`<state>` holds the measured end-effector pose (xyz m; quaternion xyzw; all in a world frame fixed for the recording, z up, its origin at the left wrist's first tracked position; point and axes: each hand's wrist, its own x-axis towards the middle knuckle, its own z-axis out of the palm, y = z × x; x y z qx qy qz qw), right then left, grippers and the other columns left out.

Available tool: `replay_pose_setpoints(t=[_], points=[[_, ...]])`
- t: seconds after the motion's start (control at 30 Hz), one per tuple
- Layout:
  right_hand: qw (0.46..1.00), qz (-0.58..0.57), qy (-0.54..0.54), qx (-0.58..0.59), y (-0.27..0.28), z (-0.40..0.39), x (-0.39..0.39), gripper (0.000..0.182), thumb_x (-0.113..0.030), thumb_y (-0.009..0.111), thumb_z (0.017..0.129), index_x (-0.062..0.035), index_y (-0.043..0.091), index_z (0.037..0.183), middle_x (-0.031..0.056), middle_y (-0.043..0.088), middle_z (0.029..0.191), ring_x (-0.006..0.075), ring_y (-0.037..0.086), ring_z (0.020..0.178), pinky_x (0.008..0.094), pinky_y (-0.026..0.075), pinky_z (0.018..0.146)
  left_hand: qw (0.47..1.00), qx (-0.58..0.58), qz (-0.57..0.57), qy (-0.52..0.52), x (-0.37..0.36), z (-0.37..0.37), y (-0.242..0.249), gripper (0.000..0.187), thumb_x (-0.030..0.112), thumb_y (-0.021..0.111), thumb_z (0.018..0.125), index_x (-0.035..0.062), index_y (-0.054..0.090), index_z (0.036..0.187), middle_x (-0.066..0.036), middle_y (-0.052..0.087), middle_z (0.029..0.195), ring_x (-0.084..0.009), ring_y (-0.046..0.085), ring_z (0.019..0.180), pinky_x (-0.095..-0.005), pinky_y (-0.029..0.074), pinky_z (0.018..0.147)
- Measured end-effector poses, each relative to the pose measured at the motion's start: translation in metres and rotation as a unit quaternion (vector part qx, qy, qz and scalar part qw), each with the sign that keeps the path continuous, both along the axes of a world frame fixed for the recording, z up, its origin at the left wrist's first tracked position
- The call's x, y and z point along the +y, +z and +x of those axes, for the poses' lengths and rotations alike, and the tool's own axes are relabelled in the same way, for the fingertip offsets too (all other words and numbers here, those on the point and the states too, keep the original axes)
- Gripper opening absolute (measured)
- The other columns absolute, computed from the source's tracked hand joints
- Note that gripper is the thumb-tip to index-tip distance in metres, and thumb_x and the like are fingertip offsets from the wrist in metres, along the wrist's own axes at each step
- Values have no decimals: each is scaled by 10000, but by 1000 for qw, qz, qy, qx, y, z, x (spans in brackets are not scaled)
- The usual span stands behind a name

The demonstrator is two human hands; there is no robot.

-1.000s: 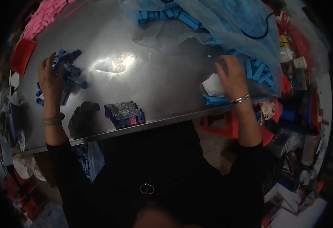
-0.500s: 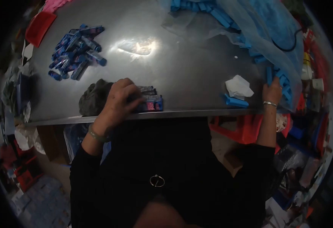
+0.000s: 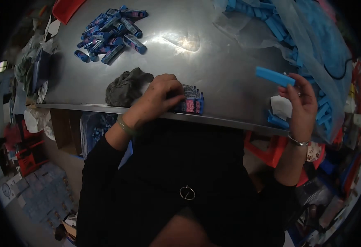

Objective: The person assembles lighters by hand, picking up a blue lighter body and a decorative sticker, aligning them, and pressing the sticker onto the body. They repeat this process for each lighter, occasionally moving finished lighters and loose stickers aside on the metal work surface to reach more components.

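My right hand pinches one end of a light-blue oblong piece, raised over the right side of the metal table. My left hand has its fingers curled at the left end of a row of small printed packets by the front edge. What those fingers grip, if anything, is hidden. A crumpled dark grey cloth lies left of this hand. Farther back is a pile of dark blue printed packets. Below my right hand are a crumpled white paper and another light-blue piece.
A clear plastic bag spills many light-blue pieces along the table's right side. A red tray sits at the back left. Under the front edge stand a red stool and a cardboard box.
My right hand has come up from the loose light-blue pieces with one pinched in it. My left hand stays by the packet row. The whole view has shifted and tilted.
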<state>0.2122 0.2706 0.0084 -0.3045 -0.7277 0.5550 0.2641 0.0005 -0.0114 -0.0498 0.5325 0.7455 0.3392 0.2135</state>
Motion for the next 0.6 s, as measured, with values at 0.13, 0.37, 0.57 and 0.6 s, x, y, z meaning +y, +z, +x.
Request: replay_pose_setpoints(t=[0.13, 0.37, 0.57, 0.6], points=[[981, -126, 144, 20, -10, -22, -22, 277, -52, 581, 908, 13, 562, 1177, 83, 623, 990, 128, 643, 816, 245, 534, 743, 997, 70, 43, -4, 1, 2, -2, 101, 31, 674, 750, 47, 591, 805, -87, 558, 805, -268, 547, 795, -362, 428, 734], [958, -198, 206, 16, -24, -43, -41, 280, -37, 589, 894, 11, 566, 1169, 72, 623, 945, 126, 643, 808, 245, 538, 742, 992, 110, 59, 35, -2, 7, -6, 78, 46, 656, 769, 50, 608, 831, -87, 569, 826, -275, 546, 824, -367, 409, 741], [966, -173, 190, 19, -18, -48, -46, 282, -50, 608, 897, 22, 555, 1164, 74, 632, 910, 129, 643, 787, 250, 537, 709, 983, 110, 121, 82, -2, 5, -7, 78, 39, 645, 786, 48, 623, 861, -87, 575, 856, -268, 550, 834, -364, 409, 755], [966, -173, 190, 19, -17, -49, -47, 282, -50, 608, 897, 22, 555, 1164, 74, 632, 910, 129, 643, 787, 250, 537, 709, 983, 110, 121, 83, -2, 5, -6, 78, 39, 645, 786, 48, 623, 861, -87, 575, 856, -268, 550, 834, -364, 409, 755]])
